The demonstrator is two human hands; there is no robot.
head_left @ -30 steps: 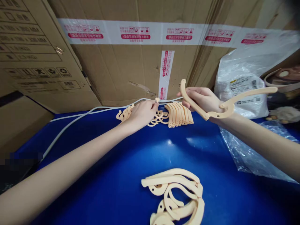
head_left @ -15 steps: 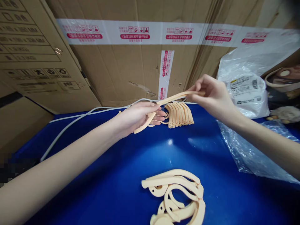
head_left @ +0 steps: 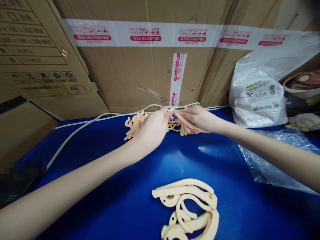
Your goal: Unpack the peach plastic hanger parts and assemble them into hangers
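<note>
My left hand (head_left: 152, 133) is closed, its fingertips pinching one end of a curved beige strip (head_left: 188, 124). Around the same strip, the fingers of my right hand (head_left: 197, 117) are closed, and its free end slopes down to the right. Under my right hand, the row of matching curved strips (head_left: 183, 132) is mostly hidden. Small curled beige pieces (head_left: 172, 124) lie between the hands. A loose heap of beige hooked pieces (head_left: 135, 124) sits left of my left hand. What my left fingertips cover at the joint is hard to see.
Nearest me on the blue tabletop (head_left: 120, 200) lies a group of beige curved parts (head_left: 213, 224). A white cable (head_left: 75, 137) runs along the back. Cardboard boxes (head_left: 130, 73) wall off the rear and left. At right are a white plastic package (head_left: 260, 103) and clear film (head_left: 270, 163).
My right hand has come left and down to meet my left hand, and the strip now slopes down rightward. My left hand has turned over, showing its back and uncovering the hooked pieces.
</note>
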